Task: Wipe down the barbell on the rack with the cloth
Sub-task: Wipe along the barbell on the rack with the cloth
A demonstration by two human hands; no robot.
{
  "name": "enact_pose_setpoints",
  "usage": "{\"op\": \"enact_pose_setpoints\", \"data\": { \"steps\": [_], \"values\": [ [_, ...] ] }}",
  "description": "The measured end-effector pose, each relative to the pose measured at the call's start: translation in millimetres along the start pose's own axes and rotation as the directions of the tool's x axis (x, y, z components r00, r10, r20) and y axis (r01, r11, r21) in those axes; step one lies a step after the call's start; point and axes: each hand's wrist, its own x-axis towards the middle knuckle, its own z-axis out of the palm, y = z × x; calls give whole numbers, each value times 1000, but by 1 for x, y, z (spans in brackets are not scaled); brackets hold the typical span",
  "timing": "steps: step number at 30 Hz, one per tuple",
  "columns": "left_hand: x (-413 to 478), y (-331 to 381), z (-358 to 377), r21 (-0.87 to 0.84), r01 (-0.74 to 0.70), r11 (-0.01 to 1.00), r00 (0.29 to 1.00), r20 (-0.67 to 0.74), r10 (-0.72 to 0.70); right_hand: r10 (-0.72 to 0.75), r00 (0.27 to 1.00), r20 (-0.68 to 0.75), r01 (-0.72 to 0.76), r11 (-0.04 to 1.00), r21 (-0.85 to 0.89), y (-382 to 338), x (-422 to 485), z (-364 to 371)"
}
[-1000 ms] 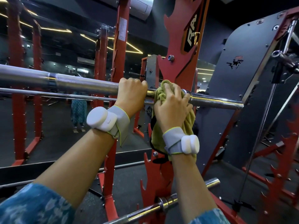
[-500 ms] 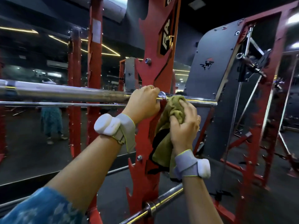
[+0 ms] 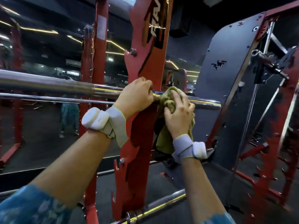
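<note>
Running level from the left edge to right of centre in the frame, the long chrome steel barbell [image 3: 48, 85] lies across the tall red steel rack upright [image 3: 146, 62] that stands at centre. The barbell's bare end pokes out just past the right hand.

The crumpled olive-green cloth [image 3: 167, 101] is bunched over the bar just right of the upright, and a loose tail of it hangs down behind the wrist. The right hand [image 3: 179, 112] curls its fingers around that bunch and holds it against the bar. Just left of it, the left hand [image 3: 135, 96] wraps over the top of the bar with curled fingers, in front of the upright. The two hands are close together but do not touch.

Each wrist wears a grey strap with a white pod, one at centre left [image 3: 100, 120] and one at lower right of centre [image 3: 192, 149]. A blue patterned sleeve [image 3: 27, 206] fills the lower left corner.

Low at bottom centre, a second chrome bar [image 3: 161, 206] slants upward to the right across the foot of the upright. A dark grey metal panel [image 3: 215, 88] rises behind the barbell's end in the right half. On the left, a mirrored wall [image 3: 40, 54] shows red posts and thin yellow strip lights.
</note>
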Motion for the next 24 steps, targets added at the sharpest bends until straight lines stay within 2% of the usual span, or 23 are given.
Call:
{"op": "enact_pose_setpoints", "data": {
  "steps": [3, 5, 8, 12, 14, 16, 19, 22, 24],
  "values": [
    [0, 3, 9, 39, 29, 999, 996, -83, -26, -220, 975, -21, 218, 975, -44, -9, -3, 3],
    [0, 5, 15, 107, 44, 993, 993, -113, -32, -272, 962, 11, 272, 961, -50, -11, 9, -1],
    [-1, 4, 21, 241, 75, 968, 986, -163, -36, -234, 963, 133, 245, 967, -74, -12, 32, -9],
    [-5, 4, 29, 287, 68, 956, 973, -231, 0, -48, 986, 160, 58, 996, -64, -5, 50, -17],
    [-9, 3, 34, 353, 72, 933, 966, -257, 23, -86, 979, 182, 105, 989, -101, -12, 46, -17],
    [-10, 1, 36, 382, 91, 920, 963, -269, 17, -204, 960, 193, 235, 961, -149, -24, 41, -15],
    [-11, 2, 37, 376, 80, 923, 957, -287, 33, -304, 926, 223, 335, 934, -120, -27, 45, -16],
    [-13, 2, 35, 361, 51, 931, 953, -297, 63, -196, 948, 251, 215, 975, -52, -12, 62, -22],
    [-14, 4, 34, 335, 48, 941, 955, -292, 55, -99, 964, 247, 121, 990, -77, 2, 66, -24]
  ]
}}
